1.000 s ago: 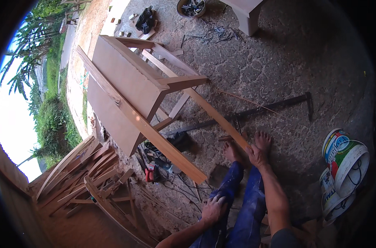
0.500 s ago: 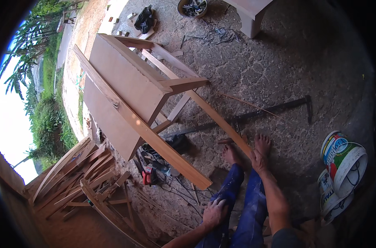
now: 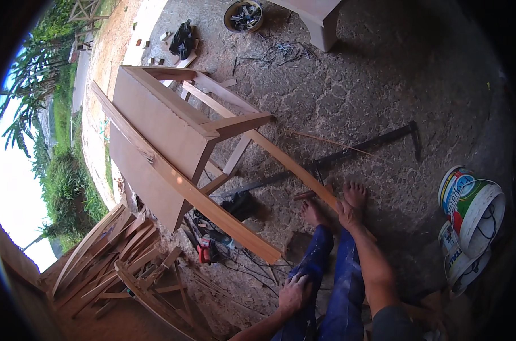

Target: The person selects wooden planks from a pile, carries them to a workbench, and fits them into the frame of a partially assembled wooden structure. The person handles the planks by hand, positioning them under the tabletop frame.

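Here, right hand (image 3: 347,215) clasping the wooden frame's leg (image 3: 295,166) by the feet — left hand (image 3: 295,294) spread flat on the thigh.

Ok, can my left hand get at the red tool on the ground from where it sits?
Probably yes. The left hand rests on the knee, and the red tool lies to its left with only loose cables between them; it may need a lean.

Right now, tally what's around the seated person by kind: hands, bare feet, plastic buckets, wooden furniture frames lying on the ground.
Hands: 2 (left hand on the left knee, right hand at the wooden rail)
Bare feet: 2 (left foot, right foot)
Plastic buckets: 3, tipped over at the right (white and green bucket)
Wooden furniture frames: 1 (frame)
Total: 8
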A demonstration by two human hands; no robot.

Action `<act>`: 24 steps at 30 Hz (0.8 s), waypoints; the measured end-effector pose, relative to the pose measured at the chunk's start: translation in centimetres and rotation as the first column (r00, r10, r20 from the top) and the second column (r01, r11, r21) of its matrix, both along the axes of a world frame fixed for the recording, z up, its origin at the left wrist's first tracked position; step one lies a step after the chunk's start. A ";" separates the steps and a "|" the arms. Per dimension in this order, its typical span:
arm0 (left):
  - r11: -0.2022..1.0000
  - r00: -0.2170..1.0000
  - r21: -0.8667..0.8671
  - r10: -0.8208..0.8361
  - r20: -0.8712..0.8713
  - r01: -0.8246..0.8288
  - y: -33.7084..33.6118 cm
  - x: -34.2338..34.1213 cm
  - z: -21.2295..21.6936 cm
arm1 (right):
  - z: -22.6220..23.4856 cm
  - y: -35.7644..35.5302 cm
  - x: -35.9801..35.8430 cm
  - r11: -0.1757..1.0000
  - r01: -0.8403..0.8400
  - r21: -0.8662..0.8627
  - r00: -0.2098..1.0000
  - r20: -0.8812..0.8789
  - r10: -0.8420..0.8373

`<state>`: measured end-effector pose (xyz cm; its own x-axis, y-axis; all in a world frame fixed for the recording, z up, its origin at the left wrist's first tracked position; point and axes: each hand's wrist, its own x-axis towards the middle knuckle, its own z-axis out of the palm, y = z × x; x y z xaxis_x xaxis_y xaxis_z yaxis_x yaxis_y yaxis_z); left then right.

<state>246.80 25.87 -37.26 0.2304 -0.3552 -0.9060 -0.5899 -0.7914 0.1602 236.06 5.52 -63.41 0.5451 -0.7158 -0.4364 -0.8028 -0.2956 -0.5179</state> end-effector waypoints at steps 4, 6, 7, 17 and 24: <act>1.000 1.000 -0.018 -0.010 -0.003 0.009 0.1 0.2 -0.1 | -0.5 -1.6 0.7 0.994 -0.096 -0.058 0.989 -0.123 0.088; 1.000 1.000 -0.020 -0.004 -0.001 0.004 0.1 0.2 -0.1 | -1.5 -2.5 0.8 0.993 -0.117 -0.025 0.973 -0.203 0.109; 1.000 1.000 -0.024 -0.002 -0.007 0.002 0.2 0.3 -0.1 | -1.9 -2.7 0.8 0.992 -0.124 -0.018 0.964 -0.240 0.116; 1.000 1.000 -0.016 0.010 -0.014 -0.010 0.1 0.7 -0.1 | -3.2 -2.3 1.0 0.991 -0.128 0.041 0.944 -0.301 0.135; 1.000 0.999 0.007 0.029 -0.026 -0.029 -0.1 1.1 0.0 | -4.7 -1.4 0.4 0.985 -0.126 -0.116 0.939 -0.334 0.081</act>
<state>247.92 25.81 -37.29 0.2167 -0.3423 -0.9142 -0.5621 -0.8095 0.1699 236.49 4.12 -68.15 0.4627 -0.7269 -0.5075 -0.8821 -0.4342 -0.1825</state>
